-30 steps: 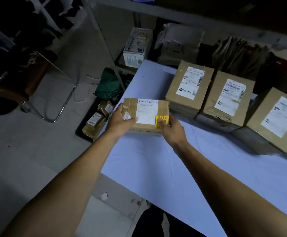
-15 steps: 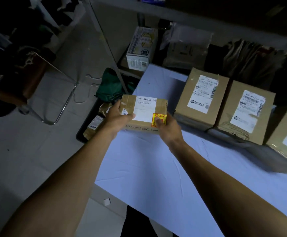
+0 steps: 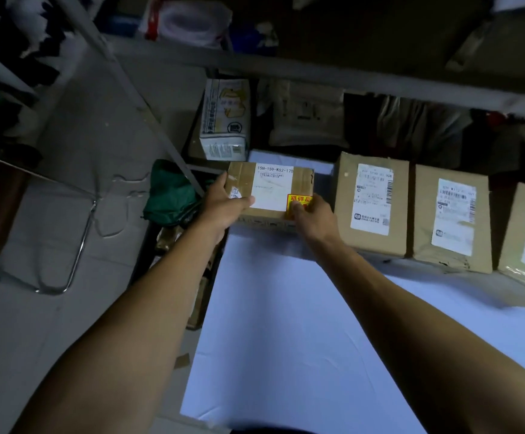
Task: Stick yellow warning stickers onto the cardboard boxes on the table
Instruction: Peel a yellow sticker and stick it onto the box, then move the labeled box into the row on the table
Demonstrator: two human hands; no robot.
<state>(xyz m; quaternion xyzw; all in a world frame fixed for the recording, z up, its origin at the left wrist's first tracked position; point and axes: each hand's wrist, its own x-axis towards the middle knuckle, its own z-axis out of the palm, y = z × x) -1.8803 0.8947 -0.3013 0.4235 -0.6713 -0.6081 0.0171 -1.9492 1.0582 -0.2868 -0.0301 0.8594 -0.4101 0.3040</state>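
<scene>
Both hands hold a small box (image 3: 270,192) at the far left of the table (image 3: 286,324). The left hand (image 3: 223,208) grips its left end, thumb on top. The right hand (image 3: 312,217) grips its near right corner, thumb pressing the yellow sticker (image 3: 300,200). Three larger boxes (image 3: 372,202) stand to the right.
</scene>
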